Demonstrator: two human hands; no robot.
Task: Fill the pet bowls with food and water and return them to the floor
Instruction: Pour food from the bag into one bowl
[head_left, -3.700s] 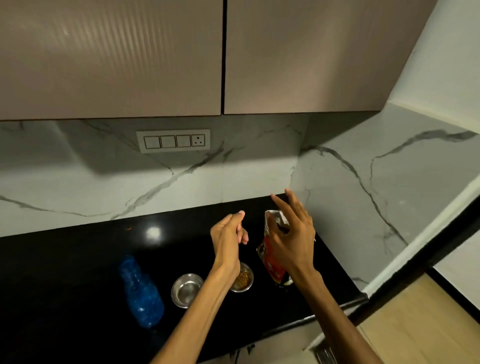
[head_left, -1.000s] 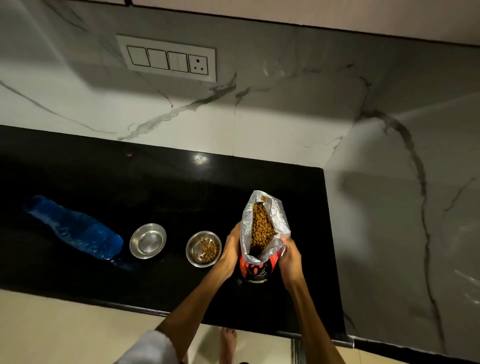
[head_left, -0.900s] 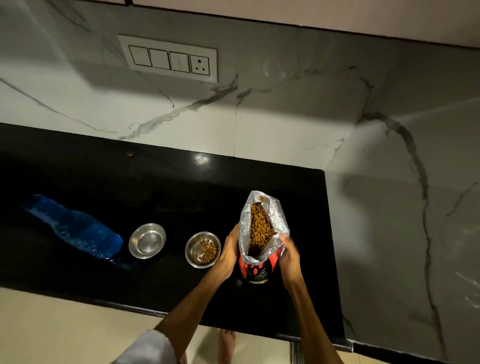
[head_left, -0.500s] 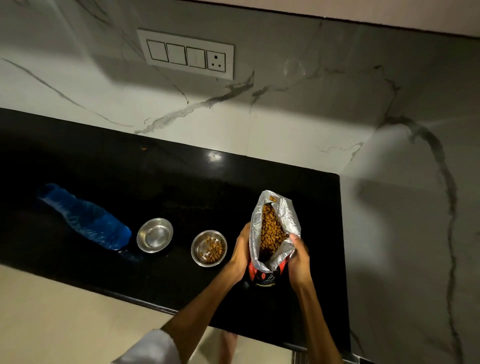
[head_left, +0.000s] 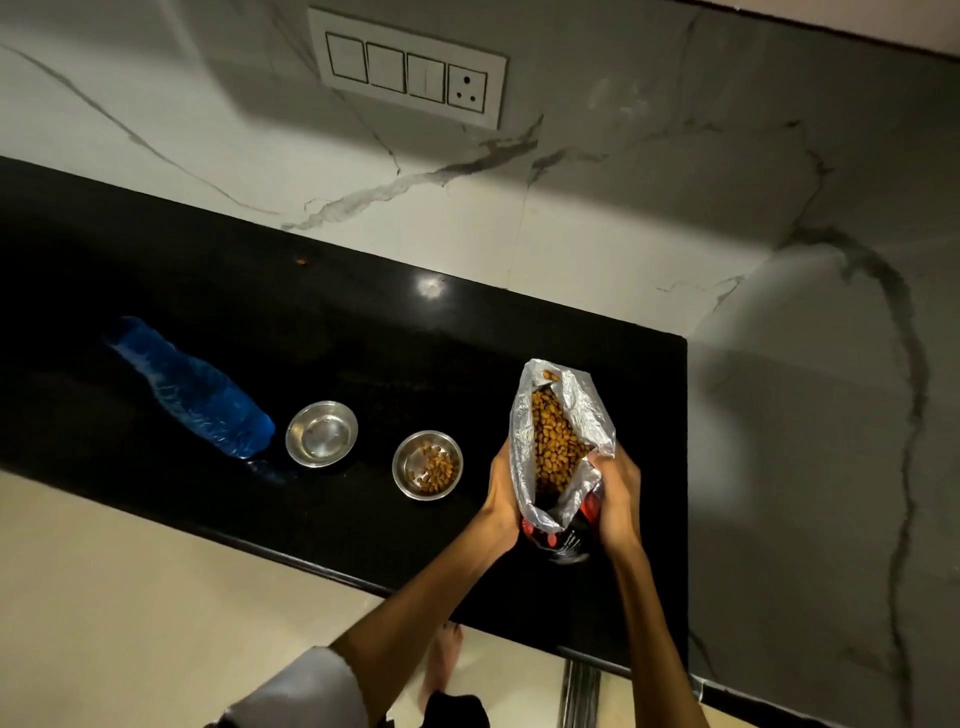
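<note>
Hands (head_left: 503, 499) (head_left: 618, 499) gripping food bag (head_left: 558, 441), counter edge (head_left: 291, 553) near

Left hand (head_left: 503, 496) and right hand (head_left: 618, 499) curled, gripping opposite sides of open silver-lined kibble bag (head_left: 582, 410); forearms enter from 6 o'clock.

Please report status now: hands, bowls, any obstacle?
Both hands, left hand and right hand, grip the open food bag. Right bowl has some kibble; left bowl looks empty. Nothing blocks.

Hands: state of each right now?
Left hand: grips the open food bag.
Right hand: grips the same bag's other side.
</note>
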